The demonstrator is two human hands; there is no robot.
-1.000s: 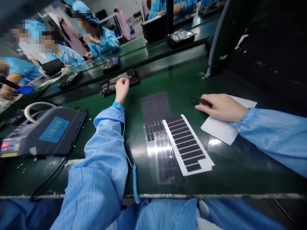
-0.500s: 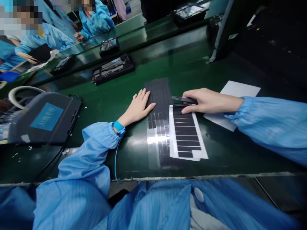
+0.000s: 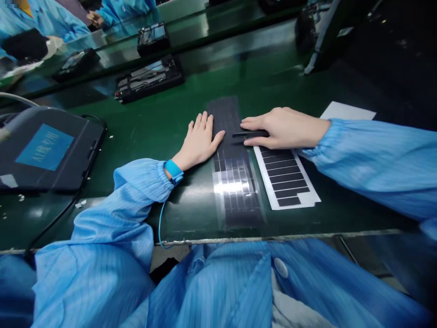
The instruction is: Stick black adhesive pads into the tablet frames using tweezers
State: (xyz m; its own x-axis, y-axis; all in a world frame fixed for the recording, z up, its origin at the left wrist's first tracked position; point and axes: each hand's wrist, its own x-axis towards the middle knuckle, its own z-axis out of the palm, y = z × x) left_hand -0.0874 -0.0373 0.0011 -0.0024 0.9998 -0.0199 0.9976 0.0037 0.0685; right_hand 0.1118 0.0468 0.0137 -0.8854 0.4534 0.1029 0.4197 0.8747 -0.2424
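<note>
My left hand point(image 3: 198, 140) lies flat with fingers spread on the table, its thumb and fingertips at the left edge of a dark film strip point(image 3: 227, 116). The lower part of that strip carries a grid of small dark rectangles and reflects a bright glare. My right hand point(image 3: 290, 127) grips black tweezers point(image 3: 250, 134), whose tips point left over the strip. Whether anything sits between the tips is too small to tell. Below my right hand is a white sheet point(image 3: 285, 177) with rows of black strip stickers, its top end hidden by the hand.
A dark case point(image 3: 41, 150) with a blue label and a cable stands at the left. Open black devices point(image 3: 150, 77) lie toward the back. Blank white paper point(image 3: 348, 110) is partly under my right sleeve. Co-workers in blue smocks point(image 3: 61, 23) sit across.
The stickered white sheet has shifted right, away from the film strip. My right hand has turned the tweezers over the strip. My left hand stays in place as the view shifts.
</note>
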